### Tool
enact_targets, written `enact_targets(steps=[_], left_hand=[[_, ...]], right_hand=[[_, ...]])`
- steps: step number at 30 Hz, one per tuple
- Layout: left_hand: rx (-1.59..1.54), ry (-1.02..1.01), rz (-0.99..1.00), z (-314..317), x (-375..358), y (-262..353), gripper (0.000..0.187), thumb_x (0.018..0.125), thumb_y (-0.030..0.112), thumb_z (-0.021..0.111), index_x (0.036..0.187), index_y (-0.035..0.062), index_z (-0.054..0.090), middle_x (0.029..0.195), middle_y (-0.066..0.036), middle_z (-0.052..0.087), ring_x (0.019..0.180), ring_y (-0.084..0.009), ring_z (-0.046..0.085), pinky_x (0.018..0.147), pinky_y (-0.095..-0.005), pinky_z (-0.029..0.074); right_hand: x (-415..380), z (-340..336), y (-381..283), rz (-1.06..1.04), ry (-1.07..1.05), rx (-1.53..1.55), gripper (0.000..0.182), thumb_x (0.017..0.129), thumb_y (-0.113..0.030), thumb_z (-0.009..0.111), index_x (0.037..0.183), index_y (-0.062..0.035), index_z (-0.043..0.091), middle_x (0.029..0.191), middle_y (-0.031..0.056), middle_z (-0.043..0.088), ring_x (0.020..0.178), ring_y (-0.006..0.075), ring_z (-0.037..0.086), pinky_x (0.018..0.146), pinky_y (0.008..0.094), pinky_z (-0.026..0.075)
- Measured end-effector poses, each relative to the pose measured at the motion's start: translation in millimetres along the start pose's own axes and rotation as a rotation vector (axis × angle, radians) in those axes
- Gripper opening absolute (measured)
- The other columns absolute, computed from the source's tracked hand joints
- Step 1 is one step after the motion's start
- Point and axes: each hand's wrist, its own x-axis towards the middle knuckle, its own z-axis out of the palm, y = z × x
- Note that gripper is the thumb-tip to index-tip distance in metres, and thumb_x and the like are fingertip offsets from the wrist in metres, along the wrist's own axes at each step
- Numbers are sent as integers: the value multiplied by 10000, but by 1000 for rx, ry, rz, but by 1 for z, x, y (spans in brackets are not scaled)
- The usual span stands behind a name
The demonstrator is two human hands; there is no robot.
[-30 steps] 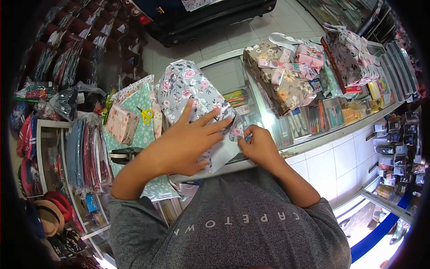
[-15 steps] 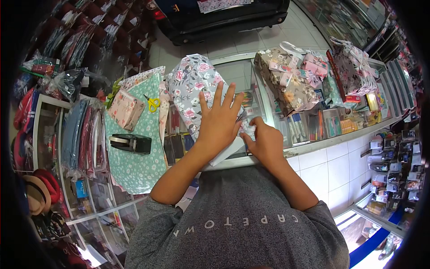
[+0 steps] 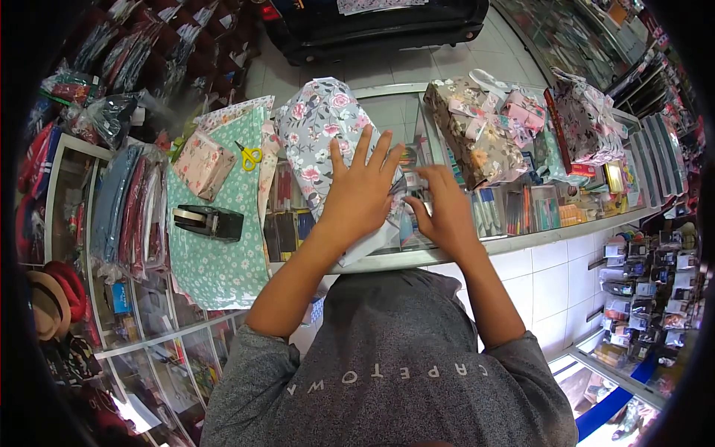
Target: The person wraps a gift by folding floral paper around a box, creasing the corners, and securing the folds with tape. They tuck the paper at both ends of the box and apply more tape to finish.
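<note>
My left hand (image 3: 359, 192) lies flat, fingers spread, on a grey floral-wrapped item (image 3: 316, 127) on the glass counter (image 3: 383, 264). My right hand (image 3: 441, 212) is at the item's right edge, thumb and fingers apart, with nothing visible between them. Folded paper at the item's lower end shows a white inner side. To the left, a black tape dispenser (image 3: 208, 222), yellow-handled scissors (image 3: 249, 156) and a small pink floral box (image 3: 202, 165) rest on green floral paper (image 3: 216, 272).
Brown floral gift box (image 3: 465, 134) with a ribbon and a pink floral package (image 3: 590, 123) stand at the right. Bagged garments (image 3: 134, 216) are at the left. A dark car (image 3: 380, 30) is beyond the counter. Pens show under the glass.
My right hand has opened from a pinch at the paper's edge, its fingers now extended. My left hand stays flat on the item. The view has shifted slightly.
</note>
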Motion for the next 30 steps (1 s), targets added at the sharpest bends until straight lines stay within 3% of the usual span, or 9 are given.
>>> enact_targets(steps=[3, 5, 8, 12, 16, 18, 21, 26, 30], left_hand=[[-57, 92, 47, 6, -3, -8, 978, 820, 264, 835, 1621, 41, 322, 1704, -163, 315, 1584, -420, 275, 1188, -773, 221], [-196, 240, 179, 18, -5, -25, 1112, 779, 191, 873, 1650, 50, 198, 1683, -157, 361, 1542, -424, 368, 1187, -745, 270], [-315, 302, 294, 21, -9, -49, 1150, 782, 175, 874, 1659, 78, 136, 1664, -172, 388, 1519, -435, 406, 1202, -715, 288], [-386, 327, 296, 20, -19, -68, 1209, 709, 164, 928, 1650, 150, 169, 1645, -211, 389, 1455, -443, 472, 1254, -577, 333], [-332, 419, 183, 27, -32, -65, 1161, 725, 147, 914, 1642, 208, 204, 1647, -213, 379, 1432, -467, 482, 1257, -545, 351], [-305, 495, 112, 23, -51, -40, 1089, 778, 99, 855, 1649, 146, 205, 1664, -223, 355, 1507, -449, 405, 1283, -576, 282], [-417, 486, -158, 17, -73, 17, 954, 863, 68, 704, 1661, -9, 188, 1717, -244, 263, 1636, -362, 182, 1298, -636, 121], [-152, 172, -438, 58, -86, 80, 729, 982, 214, 548, 1630, -32, 323, 1740, -191, 259, 1627, -319, 231, 1281, -678, 83], [-104, 165, -609, 65, -84, 94, 665, 996, 244, 537, 1612, 29, 409, 1716, -107, 355, 1598, -213, 304, 1267, -711, 73]], right_hand=[[28, -3, -5, -213, 57, -37, 618, 819, -67, 808, 1385, -33, 561, 1338, 168, 616, 1205, 387, 636, 944, 443, 570], [44, 1, 3, -322, -145, -32, 781, 778, -85, 876, 1463, -49, 501, 1504, 195, 536, 1286, 422, 597, 1017, 458, 547], [54, 4, 1, -416, -188, 0, 796, 741, -137, 887, 1439, -28, 520, 1536, 186, 514, 1359, 418, 555, 1040, 464, 547], [70, 16, 4, -634, -143, -99, 781, 723, -157, 904, 1419, -57, 565, 1593, 204, 464, 1433, 443, 497, 1089, 494, 521], [76, 34, 22, -662, -264, -2, 654, 767, -119, 884, 1377, -134, 649, 1692, 216, 340, 1513, 474, 408, 1150, 501, 479], [76, 41, 28, -522, -357, 240, 648, 788, -82, 863, 1397, -136, 647, 1698, 216, 332, 1518, 485, 398, 1157, 499, 472], [78, 48, 36, -549, -303, 290, 688, 763, -48, 852, 1414, -151, 653, 1666, 238, 368, 1483, 480, 435, 1141, 501, 477], [82, 47, 30, -593, -243, 209, 620, 741, -65, 834, 1338, -106, 670, 1608, 242, 432, 1451, 486, 440, 1148, 526, 452], [85, 52, 37, -666, -252, 219, 623, 739, -77, 826, 1337, -93, 651, 1613, 192, 455, 1542, 511, 309, 1238, 559, 346]])
